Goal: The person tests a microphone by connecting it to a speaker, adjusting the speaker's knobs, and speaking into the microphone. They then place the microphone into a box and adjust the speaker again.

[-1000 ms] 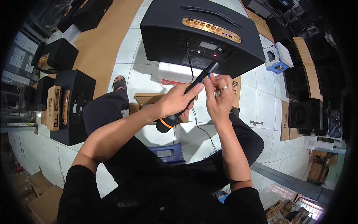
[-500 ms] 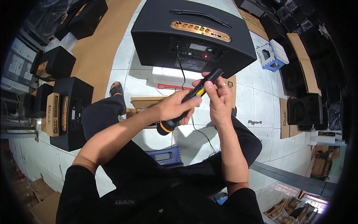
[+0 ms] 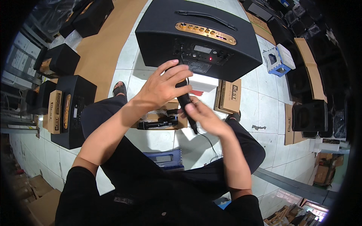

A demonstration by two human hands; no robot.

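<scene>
My left hand (image 3: 167, 84) is wrapped round the upper end of a black handheld microphone (image 3: 184, 98), held at a slant with its dark lower end pointing toward me. My right hand (image 3: 200, 115) grips its lower shaft, slightly blurred. Just beyond them stands a large black speaker (image 3: 233, 58) with a handle, a gold knob panel (image 3: 205, 32) and a small red light on the back. A black cable runs down from the speaker behind my left hand. Below my hands, an open cardboard box (image 3: 174, 127) holds dark handheld items (image 3: 154, 123) and plastic wrapping.
A white block (image 3: 205, 82) lies under the speaker, beside stacked cardboard boxes (image 3: 226, 96). Black speakers (image 3: 79, 105) line the left along a brown sheet (image 3: 102, 45). Right are a blue-white step stool (image 3: 281, 66) and more speakers (image 3: 309, 116). A blue plastic piece (image 3: 158, 154) lies between my legs.
The microphone has been flipped: its orange-ringed end has gone from lower left to the top, under my left hand. That hand moved upward; my right hand moved down the shaft, and the cardboard box now shows.
</scene>
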